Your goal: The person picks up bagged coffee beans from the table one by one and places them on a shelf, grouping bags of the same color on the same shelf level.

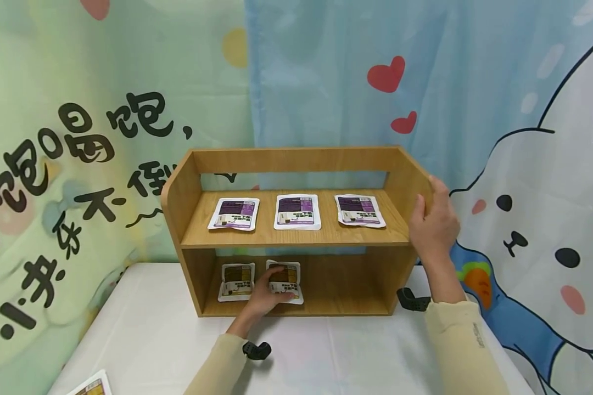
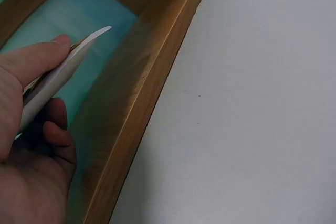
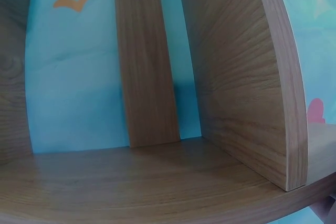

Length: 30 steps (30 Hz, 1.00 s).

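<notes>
A two-tier wooden shelf (image 1: 257, 238) stands on the white table. On its lower tier, my left hand (image 1: 261, 300) pinches a white-edged pouch (image 1: 287, 286) with a brown and gold label. In the left wrist view this pouch (image 2: 68, 66) is tilted edge-on between thumb and fingers. Beside it, a matching pouch (image 1: 237, 282) leans inside the lower tier. My right hand (image 1: 435, 224) grips the shelf's right side panel, thumb on the inner side. The right wrist view shows the shelf's inside (image 3: 157, 177) but not the hand clearly.
Three purple-labelled pouches lie spaced along the upper tier: left (image 1: 234, 214), middle (image 1: 297, 212) and right (image 1: 359, 210). Another pouch (image 1: 93, 385) is partly visible on the white table (image 1: 143, 329) at front left. Printed curtains (image 1: 316, 82) hang behind.
</notes>
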Each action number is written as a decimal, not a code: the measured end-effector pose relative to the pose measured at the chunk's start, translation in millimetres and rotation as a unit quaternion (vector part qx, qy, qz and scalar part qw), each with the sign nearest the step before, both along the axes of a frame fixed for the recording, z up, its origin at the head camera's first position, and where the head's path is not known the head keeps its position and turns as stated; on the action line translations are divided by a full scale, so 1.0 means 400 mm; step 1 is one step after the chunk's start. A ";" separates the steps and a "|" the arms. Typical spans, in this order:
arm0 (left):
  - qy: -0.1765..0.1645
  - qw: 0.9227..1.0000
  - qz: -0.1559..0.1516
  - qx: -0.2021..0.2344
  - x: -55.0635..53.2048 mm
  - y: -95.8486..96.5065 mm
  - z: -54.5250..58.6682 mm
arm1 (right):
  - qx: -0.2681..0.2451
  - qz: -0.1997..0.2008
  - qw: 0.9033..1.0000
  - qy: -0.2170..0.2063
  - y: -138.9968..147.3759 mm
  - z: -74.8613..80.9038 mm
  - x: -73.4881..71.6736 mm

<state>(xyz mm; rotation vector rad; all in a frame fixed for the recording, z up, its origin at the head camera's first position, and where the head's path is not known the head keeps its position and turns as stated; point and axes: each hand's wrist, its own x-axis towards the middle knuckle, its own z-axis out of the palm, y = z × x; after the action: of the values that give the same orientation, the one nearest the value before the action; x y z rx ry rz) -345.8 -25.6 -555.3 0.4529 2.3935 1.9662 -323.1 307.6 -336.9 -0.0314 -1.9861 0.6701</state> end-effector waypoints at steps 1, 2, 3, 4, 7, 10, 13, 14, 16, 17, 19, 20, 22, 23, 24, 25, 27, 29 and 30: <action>-0.002 1.000 0.001 -0.001 -0.002 0.002 -0.004 | 0.000 -0.002 1.000 0.000 0.001 -0.004 0.003; -0.005 1.000 0.001 -0.003 -0.003 0.004 -0.007 | -0.001 -0.003 1.000 0.000 0.003 -0.007 0.005; -0.008 1.000 0.001 -0.002 -0.004 0.006 -0.010 | -0.001 -0.003 1.000 0.000 0.003 -0.011 0.008; -0.011 1.000 0.002 -0.003 -0.004 0.008 -0.012 | -0.002 -0.002 1.000 0.000 0.004 -0.014 0.010; -0.018 1.000 -0.004 -0.005 -0.005 0.016 -0.011 | -0.002 -0.003 1.000 0.003 0.006 -0.019 0.015; -0.016 1.000 -0.016 -0.015 -0.009 0.026 -0.006 | -0.007 -0.006 1.000 0.011 0.009 -0.019 0.017; -0.011 0.999 -0.020 -0.025 -0.020 0.034 -0.002 | -0.006 -0.002 1.000 0.017 0.010 -0.013 0.013; -0.012 0.999 -0.020 -0.024 -0.025 0.036 -0.003 | -0.005 -0.001 1.000 0.017 0.009 -0.010 0.011; -0.013 1.000 -0.019 -0.020 -0.036 0.039 -0.004 | -0.002 0.004 1.000 0.014 0.007 -0.005 0.007; -0.010 1.000 -0.020 -0.017 -0.039 0.039 -0.005 | -0.001 0.007 1.000 0.013 0.005 -0.003 0.005; -0.009 1.000 -0.017 -0.015 -0.045 0.040 -0.007 | -0.001 0.010 1.000 0.010 0.001 -0.001 0.002; -0.012 1.000 -0.017 -0.017 -0.045 0.039 -0.008 | -0.002 0.011 1.000 0.008 0.000 -0.001 0.002; -0.008 0.999 -0.017 -0.031 -0.045 0.040 -0.010 | -0.003 0.012 1.000 0.008 -0.002 -0.001 0.002; -0.005 0.999 -0.017 -0.040 -0.043 0.040 -0.009 | -0.003 0.010 1.000 0.008 -0.003 -0.002 0.002; -0.005 0.999 -0.018 -0.047 -0.041 0.041 -0.007 | -0.003 0.009 1.000 0.007 -0.003 -0.002 0.002; -0.002 0.998 -0.019 -0.054 -0.038 0.042 -0.005 | -0.003 0.008 1.000 0.008 -0.004 -0.001 0.003; 0.004 0.997 -0.020 -0.068 -0.036 0.045 -0.004 | -0.002 0.005 1.000 0.008 -0.003 0.000 0.005; 0.003 0.996 -0.015 -0.086 -0.035 0.049 -0.004 | -0.002 0.002 1.000 0.005 -0.001 0.001 0.006; 0.001 0.996 -0.012 -0.094 -0.034 0.051 -0.004 | -0.003 0.003 1.000 0.004 0.000 0.000 0.007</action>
<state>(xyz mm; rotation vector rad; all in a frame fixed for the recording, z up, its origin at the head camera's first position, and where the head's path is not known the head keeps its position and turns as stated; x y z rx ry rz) -359.3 -5.2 -557.0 0.4749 2.5299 1.7100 -320.3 307.5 -336.9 -0.0266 -1.9776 0.6780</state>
